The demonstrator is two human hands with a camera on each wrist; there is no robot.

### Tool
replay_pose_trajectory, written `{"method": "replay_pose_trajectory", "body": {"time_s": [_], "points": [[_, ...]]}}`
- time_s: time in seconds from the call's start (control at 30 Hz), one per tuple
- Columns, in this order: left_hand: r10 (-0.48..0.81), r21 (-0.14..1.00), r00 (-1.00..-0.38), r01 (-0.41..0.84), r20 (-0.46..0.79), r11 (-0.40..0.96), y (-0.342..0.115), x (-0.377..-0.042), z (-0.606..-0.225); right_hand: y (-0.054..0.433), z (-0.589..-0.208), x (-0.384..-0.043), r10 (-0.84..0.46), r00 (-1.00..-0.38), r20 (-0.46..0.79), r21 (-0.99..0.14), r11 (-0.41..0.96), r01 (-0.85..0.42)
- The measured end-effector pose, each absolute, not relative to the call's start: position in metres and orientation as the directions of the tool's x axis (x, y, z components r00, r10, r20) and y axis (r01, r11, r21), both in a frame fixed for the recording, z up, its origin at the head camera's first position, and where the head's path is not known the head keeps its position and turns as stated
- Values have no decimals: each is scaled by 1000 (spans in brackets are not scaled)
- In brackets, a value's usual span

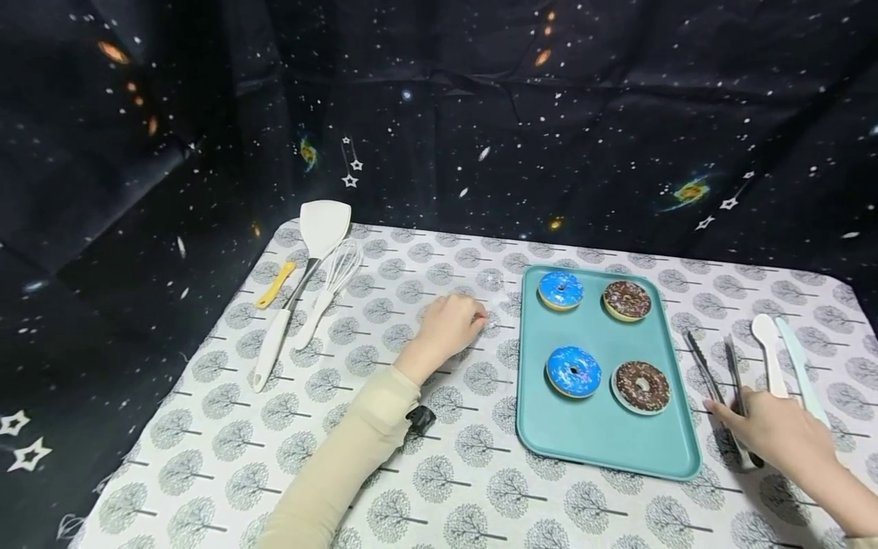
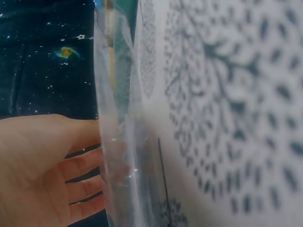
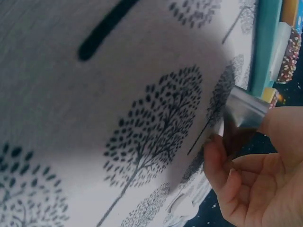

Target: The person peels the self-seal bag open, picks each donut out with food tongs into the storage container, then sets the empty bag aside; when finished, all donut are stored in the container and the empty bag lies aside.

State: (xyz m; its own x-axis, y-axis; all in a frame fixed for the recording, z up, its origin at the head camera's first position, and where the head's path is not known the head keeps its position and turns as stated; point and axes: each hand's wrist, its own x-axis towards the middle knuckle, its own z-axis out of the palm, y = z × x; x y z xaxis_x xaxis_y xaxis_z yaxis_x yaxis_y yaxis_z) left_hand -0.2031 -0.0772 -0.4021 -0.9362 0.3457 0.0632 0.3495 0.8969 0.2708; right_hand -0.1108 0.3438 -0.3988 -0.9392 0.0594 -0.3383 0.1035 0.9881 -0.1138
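My left hand (image 1: 449, 328) rests low over the cloth left of the tray, fingers bent at a clear plastic bag (image 2: 125, 151). Some fingertips show through the plastic in the left wrist view. At the right, my right hand (image 1: 782, 431) grips metal tongs (image 1: 737, 366) with dark tips, their two arms spread on the cloth. The thumb reaches across between the arms. In the right wrist view, bent fingers close round a shiny metal part (image 3: 246, 109) of the tongs.
A teal tray (image 1: 604, 438) holds two blue donuts (image 1: 573, 371) and two brown donuts (image 1: 641, 386). A white spoon (image 1: 770, 354) and a pale green knife (image 1: 801, 366) lie at the right. At the left lie a spatula (image 1: 325, 227), a whisk (image 1: 329, 290) and a yellow-handled tool (image 1: 276, 285).
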Motion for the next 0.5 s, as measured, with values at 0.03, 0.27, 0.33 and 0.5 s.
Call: {"method": "replay_pose_trajectory", "body": {"time_s": [0.03, 0.27, 0.33, 0.5], "points": [[340, 268, -938, 344, 62, 900, -76, -203, -402, 344, -400, -110, 61, -939, -338, -108, 989, 104], [346, 271, -938, 337, 18, 902, -76, -202, -401, 344, -403, -109, 61, -930, -363, -93, 991, 101], [354, 275, -935, 342, 8, 898, -78, -201, -401, 343, -404, -109, 61, -926, -371, -93, 990, 103], [418, 310, -907, 381, -58, 871, -83, -199, -400, 340, -397, -107, 55, -949, -312, -94, 992, 88]]}}
